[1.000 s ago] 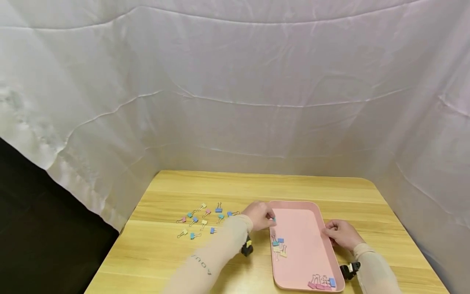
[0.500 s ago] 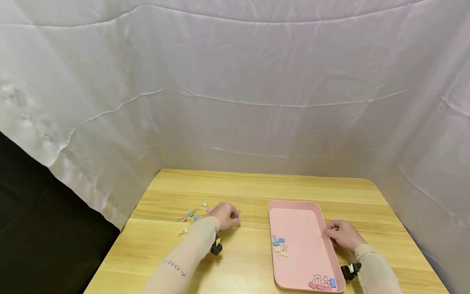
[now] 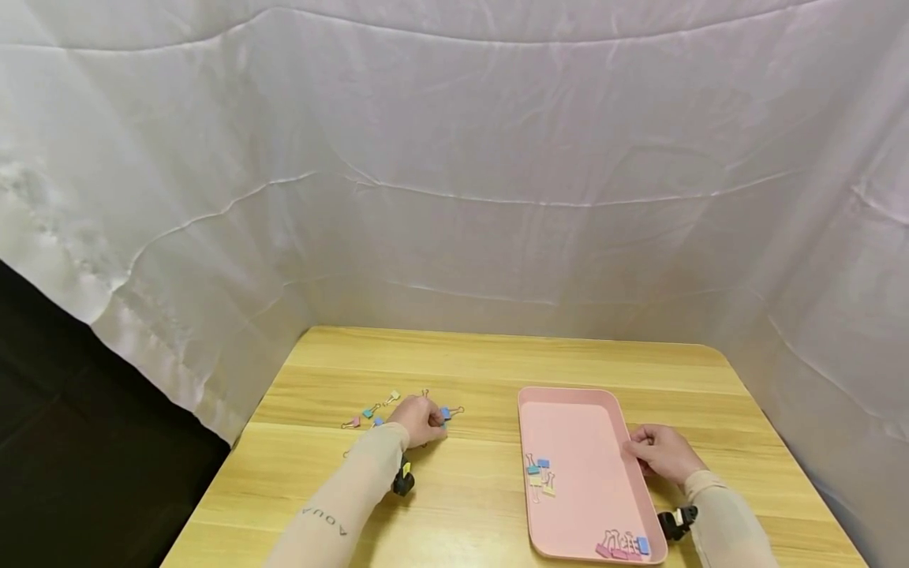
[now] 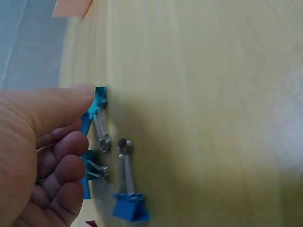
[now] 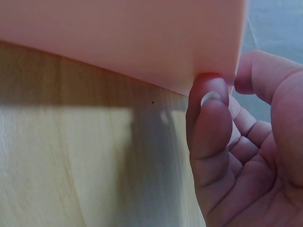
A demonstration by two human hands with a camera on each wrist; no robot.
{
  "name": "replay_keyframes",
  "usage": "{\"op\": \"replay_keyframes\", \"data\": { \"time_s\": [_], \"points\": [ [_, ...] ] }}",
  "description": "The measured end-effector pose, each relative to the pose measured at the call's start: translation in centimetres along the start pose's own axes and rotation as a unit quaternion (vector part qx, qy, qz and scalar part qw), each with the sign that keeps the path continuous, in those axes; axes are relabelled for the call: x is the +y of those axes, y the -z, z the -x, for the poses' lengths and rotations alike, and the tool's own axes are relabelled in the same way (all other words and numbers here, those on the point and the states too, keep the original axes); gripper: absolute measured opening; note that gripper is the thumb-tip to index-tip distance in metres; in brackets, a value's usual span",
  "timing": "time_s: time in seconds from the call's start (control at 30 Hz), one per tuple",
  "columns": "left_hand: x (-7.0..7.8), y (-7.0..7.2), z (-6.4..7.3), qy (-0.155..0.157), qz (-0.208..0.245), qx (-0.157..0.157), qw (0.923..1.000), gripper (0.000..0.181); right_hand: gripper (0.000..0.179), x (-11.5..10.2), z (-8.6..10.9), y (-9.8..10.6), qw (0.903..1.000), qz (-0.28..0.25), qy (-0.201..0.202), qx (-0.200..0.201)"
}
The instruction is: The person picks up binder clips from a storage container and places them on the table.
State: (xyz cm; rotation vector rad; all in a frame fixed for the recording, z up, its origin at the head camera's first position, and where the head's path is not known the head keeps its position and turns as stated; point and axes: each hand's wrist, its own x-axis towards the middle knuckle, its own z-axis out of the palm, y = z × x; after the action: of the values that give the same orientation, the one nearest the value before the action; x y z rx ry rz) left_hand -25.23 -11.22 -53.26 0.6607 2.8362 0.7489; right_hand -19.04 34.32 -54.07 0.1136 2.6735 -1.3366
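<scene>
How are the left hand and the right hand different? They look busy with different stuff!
The left hand seems to pinch a small teal clip; the right hand grips the edge of the much bigger pink tray.
The left sleeve shows dark letters; the right sleeve shows none here.
Same for both: pale sleeves and a black gadget at the wrist.

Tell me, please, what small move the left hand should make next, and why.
Probably have the left hand set the teal clip down on the table: the hand seems to pinch it near a blue clip, apart from the tray.
</scene>
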Motion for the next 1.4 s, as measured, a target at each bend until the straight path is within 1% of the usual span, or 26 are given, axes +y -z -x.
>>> {"op": "replay_keyframes", "data": {
  "time_s": [0.13,0.2,0.27,0.4,0.53,0.67,0.77,0.83,0.93,1.03,1.17,1.3,1.4],
  "points": [
    [0.3,0.6,-0.2,-0.003,0.003,0.007,1.0000,0.008,0.019,0.0,-0.1,0.1,1.0000,0.001,-0.003,-0.004],
    [0.6,0.9,-0.4,0.001,0.009,0.008,0.9999,0.006,0.019,0.0,-0.1,0.2,1.0000,-0.002,-0.007,-0.004],
    [1.1,1.2,-0.7,0.005,0.011,0.006,0.9999,0.010,0.018,0.0,-0.3,0.2,0.9999,-0.006,-0.012,-0.004],
    [2.8,1.3,-1.5,0.012,0.005,-0.002,0.9999,0.019,0.019,-0.1,-0.2,0.3,0.9999,-0.005,-0.011,-0.003],
    [5.1,0.6,-2.7,-0.011,-0.012,-0.004,0.9999,0.022,0.020,0.0,-0.1,0.4,1.0000,0.006,-0.004,-0.002],
    [8.1,-0.6,-3.7,-0.040,-0.012,-0.012,0.9990,0.023,0.019,0.2,-0.3,0.3,0.9999,0.008,-0.012,0.002],
    [10.7,-1.5,-4.3,-0.055,-0.010,-0.028,0.9980,0.024,0.017,0.3,-0.3,0.3,0.9999,0.007,-0.016,0.002],
    [12.4,-2.3,-4.7,-0.069,-0.020,-0.038,0.9967,0.024,0.017,0.2,-0.3,0.3,0.9998,0.005,-0.019,0.002],
    [14.8,-3.5,-5.4,-0.098,-0.045,-0.054,0.9927,0.024,0.017,0.3,-0.2,0.3,0.9998,0.006,-0.016,0.001],
    [17.1,-4.7,-5.8,-0.127,-0.079,-0.066,0.9866,0.024,0.017,0.2,-0.2,0.2,0.9999,0.005,-0.016,0.002],
    [19.8,-6.7,-6.1,-0.162,-0.125,-0.070,0.9763,0.023,0.018,0.2,-0.3,0.1,0.9999,0.003,-0.010,0.003],
    [22.1,-8.8,-6.1,-0.185,-0.163,-0.080,0.9656,0.021,0.017,0.2,-0.2,-0.1,1.0000,-0.002,-0.004,0.004],
    [23.8,-10.3,-6.1,-0.202,-0.194,-0.100,0.9549,0.017,0.016,0.2,-0.2,-0.2,0.9999,-0.007,0.003,0.008]
  ]
}}
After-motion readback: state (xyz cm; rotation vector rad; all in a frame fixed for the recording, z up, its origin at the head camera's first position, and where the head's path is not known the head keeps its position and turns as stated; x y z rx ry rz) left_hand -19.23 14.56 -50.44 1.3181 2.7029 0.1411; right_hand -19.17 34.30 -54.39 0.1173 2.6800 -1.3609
